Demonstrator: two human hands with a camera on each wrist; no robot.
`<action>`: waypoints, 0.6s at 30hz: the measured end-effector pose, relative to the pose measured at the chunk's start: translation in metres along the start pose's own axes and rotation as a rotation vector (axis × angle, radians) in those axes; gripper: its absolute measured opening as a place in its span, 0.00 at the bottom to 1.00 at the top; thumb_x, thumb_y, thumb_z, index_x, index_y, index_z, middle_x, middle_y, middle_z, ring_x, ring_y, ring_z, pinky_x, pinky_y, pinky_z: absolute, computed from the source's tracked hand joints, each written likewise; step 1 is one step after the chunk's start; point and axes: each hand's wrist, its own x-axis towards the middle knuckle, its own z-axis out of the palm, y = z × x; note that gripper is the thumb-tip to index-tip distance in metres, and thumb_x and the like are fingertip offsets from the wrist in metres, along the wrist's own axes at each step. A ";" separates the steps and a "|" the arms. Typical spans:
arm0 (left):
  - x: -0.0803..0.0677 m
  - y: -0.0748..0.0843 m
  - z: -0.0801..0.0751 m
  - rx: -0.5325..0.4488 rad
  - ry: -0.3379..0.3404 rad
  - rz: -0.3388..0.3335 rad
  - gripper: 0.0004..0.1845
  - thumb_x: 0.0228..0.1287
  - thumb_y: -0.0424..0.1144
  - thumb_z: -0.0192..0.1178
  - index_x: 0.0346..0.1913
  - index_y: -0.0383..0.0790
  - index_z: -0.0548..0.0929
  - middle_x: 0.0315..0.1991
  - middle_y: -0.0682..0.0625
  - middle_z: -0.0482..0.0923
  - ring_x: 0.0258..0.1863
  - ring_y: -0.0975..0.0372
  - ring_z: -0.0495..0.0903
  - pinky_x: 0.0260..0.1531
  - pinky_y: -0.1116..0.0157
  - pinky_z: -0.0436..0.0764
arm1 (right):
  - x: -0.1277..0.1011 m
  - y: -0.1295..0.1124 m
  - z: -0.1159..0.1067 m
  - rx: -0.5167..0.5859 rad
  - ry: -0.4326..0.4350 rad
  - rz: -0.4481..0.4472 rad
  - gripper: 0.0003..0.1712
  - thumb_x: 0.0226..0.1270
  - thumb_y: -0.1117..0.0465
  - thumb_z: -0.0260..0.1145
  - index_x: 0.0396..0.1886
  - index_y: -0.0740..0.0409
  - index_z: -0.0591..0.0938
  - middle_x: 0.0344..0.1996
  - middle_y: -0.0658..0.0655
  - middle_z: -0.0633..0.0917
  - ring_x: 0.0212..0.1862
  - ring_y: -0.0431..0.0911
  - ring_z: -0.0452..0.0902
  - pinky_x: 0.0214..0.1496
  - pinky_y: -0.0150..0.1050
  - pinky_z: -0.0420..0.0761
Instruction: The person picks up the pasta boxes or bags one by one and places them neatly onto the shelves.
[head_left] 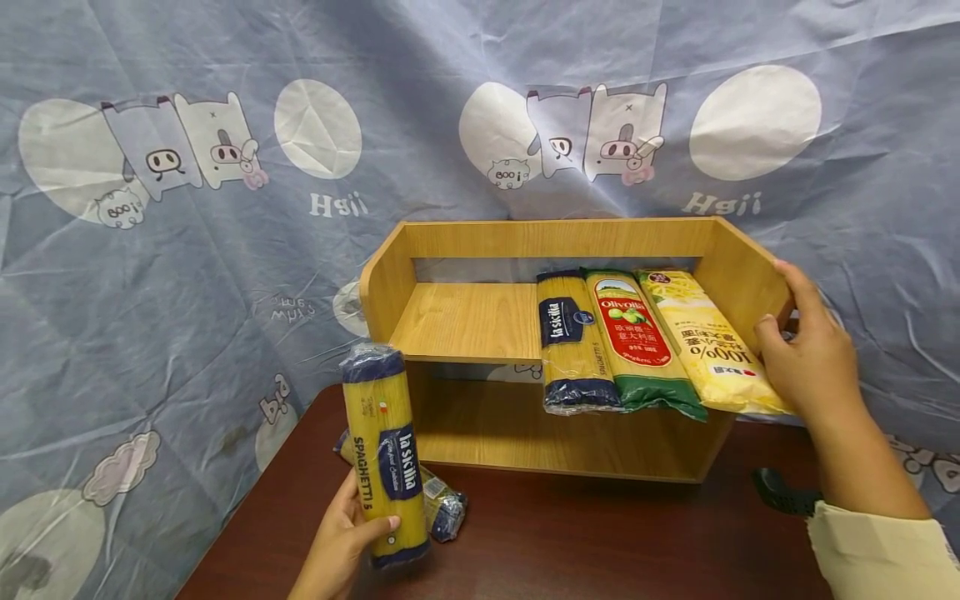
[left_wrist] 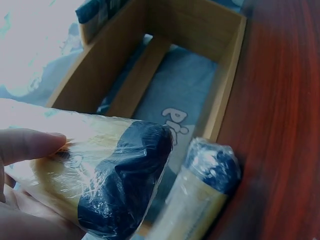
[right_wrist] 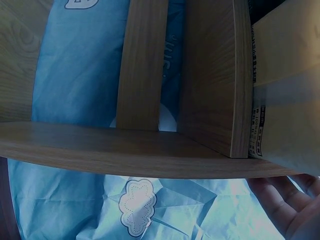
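Nearest the camera, the left hand [head_left: 337,542] grips a La Sicilia spaghetti packet [head_left: 384,454] upright by its lower end, above the dark table [head_left: 600,542] and in front of the wooden shelf [head_left: 465,321]. Fingers relaxed and holding nothing, the right hand [head_left: 813,354] rests at the shelf's right side wall, just beside the yellow pasta bag [head_left: 708,342]. Judged from this, the held packet is best turned flat and slid onto the bare left part of the upper board, parallel to the shelved La Sicilia packet [head_left: 573,342], while the right hand steadies the frame.

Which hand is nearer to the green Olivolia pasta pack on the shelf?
Right. The right hand rests beside the yellow pack, next to the green pack. The left hand is down at the table, gripping a spaghetti pack.
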 end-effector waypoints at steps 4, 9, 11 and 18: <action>0.004 0.006 0.006 0.009 -0.047 0.010 0.45 0.57 0.23 0.66 0.75 0.46 0.57 0.56 0.54 0.83 0.54 0.57 0.85 0.50 0.56 0.85 | 0.000 0.001 0.001 -0.003 0.002 0.002 0.40 0.70 0.61 0.50 0.80 0.35 0.56 0.52 0.74 0.78 0.54 0.73 0.77 0.45 0.63 0.66; 0.006 0.013 0.012 0.030 -0.121 0.016 0.47 0.58 0.24 0.65 0.77 0.47 0.55 0.58 0.51 0.81 0.53 0.55 0.85 0.47 0.56 0.86 | 0.000 0.001 0.001 0.001 -0.003 0.008 0.40 0.70 0.61 0.50 0.80 0.35 0.56 0.54 0.75 0.78 0.54 0.73 0.76 0.47 0.65 0.66; 0.007 0.016 0.014 0.039 -0.141 0.011 0.47 0.58 0.24 0.65 0.77 0.46 0.55 0.58 0.48 0.80 0.53 0.55 0.85 0.47 0.56 0.86 | 0.000 0.000 0.001 0.002 -0.003 0.006 0.40 0.71 0.61 0.50 0.81 0.35 0.56 0.54 0.76 0.77 0.54 0.73 0.76 0.48 0.66 0.66; 0.014 0.022 0.023 0.044 -0.204 -0.009 0.50 0.58 0.24 0.66 0.79 0.50 0.52 0.62 0.42 0.78 0.56 0.53 0.84 0.52 0.54 0.84 | 0.000 0.000 0.001 -0.001 -0.005 0.004 0.40 0.71 0.61 0.49 0.81 0.36 0.56 0.55 0.76 0.77 0.54 0.73 0.76 0.47 0.65 0.65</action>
